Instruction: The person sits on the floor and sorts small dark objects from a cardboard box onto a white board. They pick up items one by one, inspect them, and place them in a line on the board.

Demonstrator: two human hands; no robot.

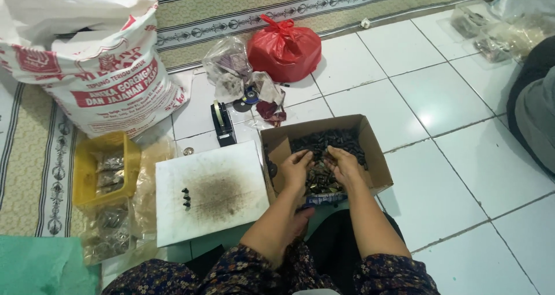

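Both hands, left hand (296, 166) and right hand (342, 163), cupped loosely open in small dark parts (324, 147), cardboard box (376, 156) angled rightward

We sit on a floor of glossy white tiles (457, 173) with grey grout lines, and soft, even light gives them a faint sheen. Along the top and down the left side we see a beige woven mat (26, 173) edged with a white border of dark scrollwork. A large white sack (87, 58) with red printing slumps on that mat at the upper left. Just below it stands a yellow plastic basket (87, 173), and a patch of green cloth (40, 266) fills the bottom left corner. A knotted red plastic bag (284, 49) rests on the tiles near the mat's edge.
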